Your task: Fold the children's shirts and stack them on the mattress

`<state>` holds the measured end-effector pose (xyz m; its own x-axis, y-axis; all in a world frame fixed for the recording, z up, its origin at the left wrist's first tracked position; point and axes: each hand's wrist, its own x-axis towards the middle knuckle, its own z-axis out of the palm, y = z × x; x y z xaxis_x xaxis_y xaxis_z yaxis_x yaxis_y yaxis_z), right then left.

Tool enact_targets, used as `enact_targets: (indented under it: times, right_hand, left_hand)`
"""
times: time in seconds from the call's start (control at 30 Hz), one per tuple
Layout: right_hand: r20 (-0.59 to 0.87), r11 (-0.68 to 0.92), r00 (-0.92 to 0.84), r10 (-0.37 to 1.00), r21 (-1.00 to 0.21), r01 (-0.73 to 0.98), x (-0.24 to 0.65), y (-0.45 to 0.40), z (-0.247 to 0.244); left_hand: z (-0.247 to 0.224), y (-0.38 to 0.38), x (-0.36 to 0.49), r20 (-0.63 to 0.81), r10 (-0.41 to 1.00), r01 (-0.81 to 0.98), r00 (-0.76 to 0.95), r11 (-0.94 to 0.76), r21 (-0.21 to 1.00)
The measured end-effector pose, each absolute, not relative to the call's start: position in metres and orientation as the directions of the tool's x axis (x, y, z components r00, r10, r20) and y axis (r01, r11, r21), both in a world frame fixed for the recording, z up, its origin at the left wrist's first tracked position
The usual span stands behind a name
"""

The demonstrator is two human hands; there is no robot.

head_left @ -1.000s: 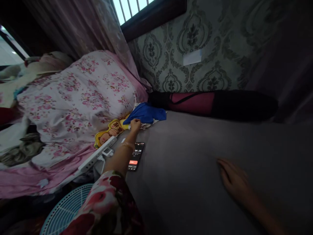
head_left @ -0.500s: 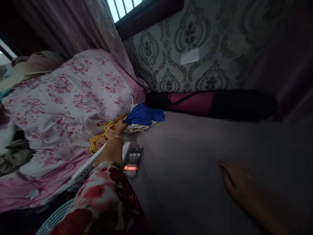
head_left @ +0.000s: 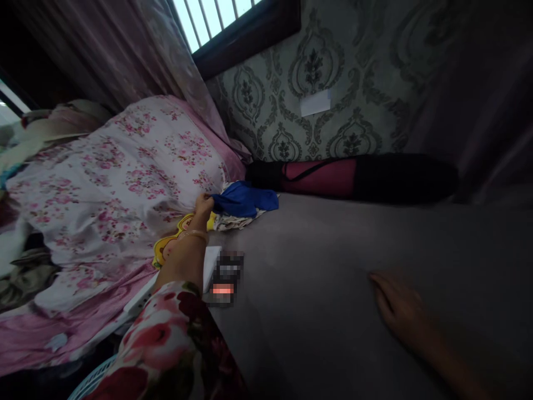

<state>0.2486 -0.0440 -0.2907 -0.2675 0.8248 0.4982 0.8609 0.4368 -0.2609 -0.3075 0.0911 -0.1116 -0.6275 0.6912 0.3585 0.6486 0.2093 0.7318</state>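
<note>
My left hand (head_left: 204, 204) reaches out at centre-left, its fingers closed on the left end of a blue cloth (head_left: 245, 199). Beneath the blue cloth lies a crumpled whitish cloth (head_left: 237, 221). A yellow item with cartoon faces (head_left: 165, 248) sits beside my left wrist, and a white object (head_left: 212, 266) is partly hidden under the forearm. My right hand (head_left: 397, 303) is over the grey surface (head_left: 316, 266) at the lower right, holding nothing, with thumb and fingers a little apart.
A long black and dark pink bag (head_left: 320, 178) lies against the patterned wall. Floral bedding (head_left: 145, 161) is heaped at the left, with a blue basket (head_left: 94, 378) at the lower left. A blurred-out item (head_left: 227, 278) lies near my left forearm.
My left hand has risen slightly, drawing the end of the blue cloth up and left. My right hand stays in nearly the same place. The view has shifted a little.
</note>
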Motion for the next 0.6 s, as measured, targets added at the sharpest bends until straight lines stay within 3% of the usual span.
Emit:
enact_targets:
  times: [0.2,0.37,0.5,0.6]
  right_hand:
    - [0.47,0.419,-0.241,0.849,-0.32,0.85,0.249,-0.041,-0.291]
    - [0.428,0.422,-0.218,0.877,-0.468,0.777,0.246,-0.032,-0.28]
    - [0.389,0.342,-0.073,0.918,-0.688,0.64,0.215,-0.03,-0.241]
    - [0.494,0.366,0.078,0.866,-0.733,0.574,0.182,-0.031,-0.197]
  left_hand:
    - [-0.061,0.12,-0.242,0.393,0.799,0.571,-0.454,-0.077,0.817]
    - [-0.03,0.121,-0.173,0.419,0.89,0.283,-0.182,-0.361,0.889]
    - [-0.013,0.099,-0.108,0.412,0.911,0.163,-0.02,-0.403,0.9]
    - [-0.003,0.073,-0.061,0.374,0.916,0.115,0.147,-0.391,0.913]
